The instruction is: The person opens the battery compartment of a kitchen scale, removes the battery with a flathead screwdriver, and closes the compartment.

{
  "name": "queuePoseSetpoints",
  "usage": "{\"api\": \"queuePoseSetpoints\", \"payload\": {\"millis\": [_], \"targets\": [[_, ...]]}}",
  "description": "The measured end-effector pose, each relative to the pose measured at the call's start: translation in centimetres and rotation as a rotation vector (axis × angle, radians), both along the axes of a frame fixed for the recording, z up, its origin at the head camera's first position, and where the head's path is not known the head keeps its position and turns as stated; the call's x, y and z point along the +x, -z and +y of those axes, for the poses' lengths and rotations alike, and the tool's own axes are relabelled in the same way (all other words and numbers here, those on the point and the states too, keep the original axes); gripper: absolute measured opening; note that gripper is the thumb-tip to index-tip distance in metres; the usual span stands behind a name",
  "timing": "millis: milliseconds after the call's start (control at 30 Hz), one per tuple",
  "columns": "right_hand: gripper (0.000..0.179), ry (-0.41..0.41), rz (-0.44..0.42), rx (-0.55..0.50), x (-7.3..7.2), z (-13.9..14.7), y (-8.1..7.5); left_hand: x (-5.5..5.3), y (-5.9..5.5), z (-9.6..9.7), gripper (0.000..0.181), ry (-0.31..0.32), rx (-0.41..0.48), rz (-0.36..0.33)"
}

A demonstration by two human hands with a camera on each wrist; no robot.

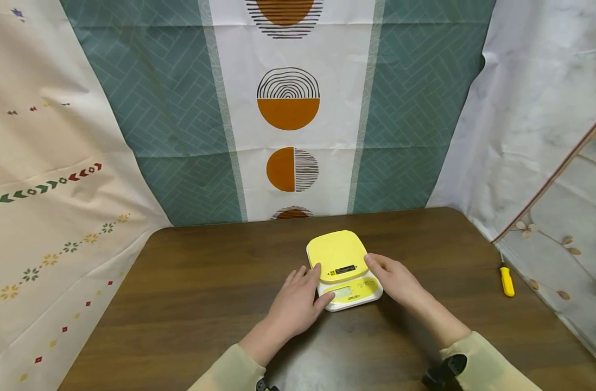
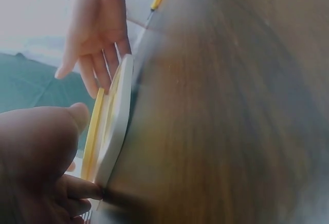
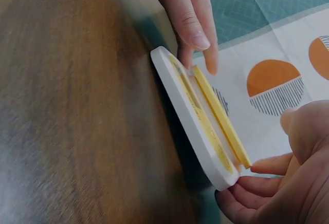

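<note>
A yellow and white kitchen scale [image 1: 338, 251] lies flat on the brown table, its display panel facing the person. My left hand [image 1: 298, 298] touches its left side, with the fingers stretched along the edge and the thumb over the front corner by the display. On the other side, my right hand [image 1: 398, 279] has its fingertips at the right edge. In the right wrist view, the scale's white base [image 3: 180, 108] shows edge-on, and the right hand's fingers [image 3: 254, 188] reach its near end with the thumb held apart. The left wrist view shows the right palm [image 2: 103, 29] beside the scale.
A screwdriver [image 1: 507, 281] with a yellow handle lies near the table's right edge. Patterned cloths hang behind the brown table [image 1: 205, 271] and along both sides. Dark wrist devices [image 1: 444, 372] are strapped over the sleeves.
</note>
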State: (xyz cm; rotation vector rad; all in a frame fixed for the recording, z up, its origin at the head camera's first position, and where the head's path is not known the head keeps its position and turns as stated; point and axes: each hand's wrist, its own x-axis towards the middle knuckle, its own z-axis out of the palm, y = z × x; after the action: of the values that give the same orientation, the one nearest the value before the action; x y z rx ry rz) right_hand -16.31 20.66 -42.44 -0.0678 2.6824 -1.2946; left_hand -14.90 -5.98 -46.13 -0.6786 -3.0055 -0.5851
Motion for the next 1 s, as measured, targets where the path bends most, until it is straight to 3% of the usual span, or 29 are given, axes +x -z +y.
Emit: {"api": "queuePoseSetpoints", "payload": {"millis": [200, 400, 733, 1000], "targets": [[0.070, 0.009, 0.018, -0.037, -0.2, -0.8, 0.4, 0.0, 0.3, -0.9, 0.080, -0.001, 0.027, -0.006], [0.069, 0.004, -0.017, -0.096, -0.1, -1.5, 0.9, 0.0, 0.3, -1.8, 0.078, -0.009, 0.055, 0.014], [0.068, 0.005, -0.046, -0.181, -0.4, -2.2, 1.1, -0.5, -0.3, -2.9, 0.077, -0.015, 0.101, 0.000], [0.064, -0.013, -0.042, -0.200, -0.9, -3.2, 1.3, -0.9, -0.6, -4.0, 0.078, -0.056, 0.123, -0.019]]}}
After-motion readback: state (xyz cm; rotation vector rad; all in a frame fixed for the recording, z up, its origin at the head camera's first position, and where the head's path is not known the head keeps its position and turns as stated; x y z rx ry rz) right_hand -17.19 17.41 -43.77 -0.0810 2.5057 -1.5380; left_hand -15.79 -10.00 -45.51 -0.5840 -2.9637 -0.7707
